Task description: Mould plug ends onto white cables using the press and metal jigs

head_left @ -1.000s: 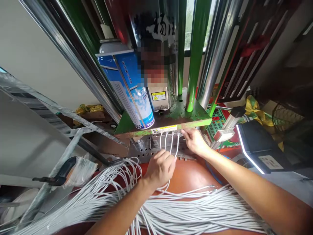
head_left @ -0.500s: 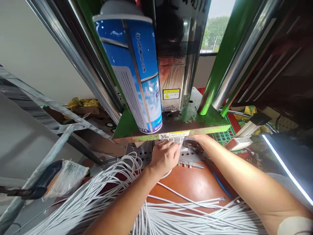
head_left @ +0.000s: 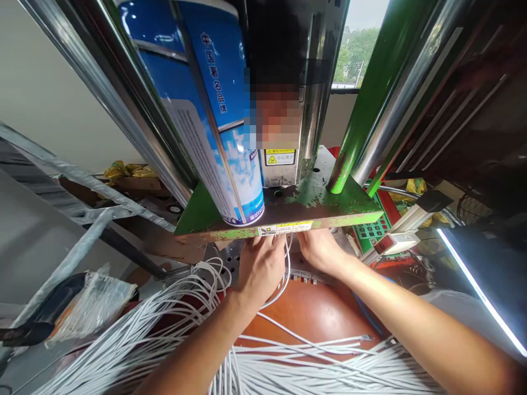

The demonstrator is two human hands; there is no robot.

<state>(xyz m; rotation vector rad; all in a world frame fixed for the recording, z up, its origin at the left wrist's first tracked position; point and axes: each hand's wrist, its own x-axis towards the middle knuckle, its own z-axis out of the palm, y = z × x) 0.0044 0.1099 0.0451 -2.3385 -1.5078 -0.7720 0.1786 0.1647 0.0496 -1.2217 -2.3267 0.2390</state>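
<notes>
Both hands reach under the green press plate to a grey metal fixture at the machine's front. My left hand rests on the fixture with thin white wires running past its fingers; its fingertips are hidden under the plate. My right hand sits just to the right, fingers also tucked beneath the plate, so what they pinch is hidden. A big bundle of white wires lies across the brown surface below my arms.
A blue spray can stands on the green plate, close above my hands. Steel columns and green posts rise on both sides. A black-handled tool in plastic lies left; a control panel and lit lamp edge right.
The view has moved closer and lower toward the press. Both hands pushed forward under the green plate; a second ago the upright wire ends and the fingers were in plain view.
</notes>
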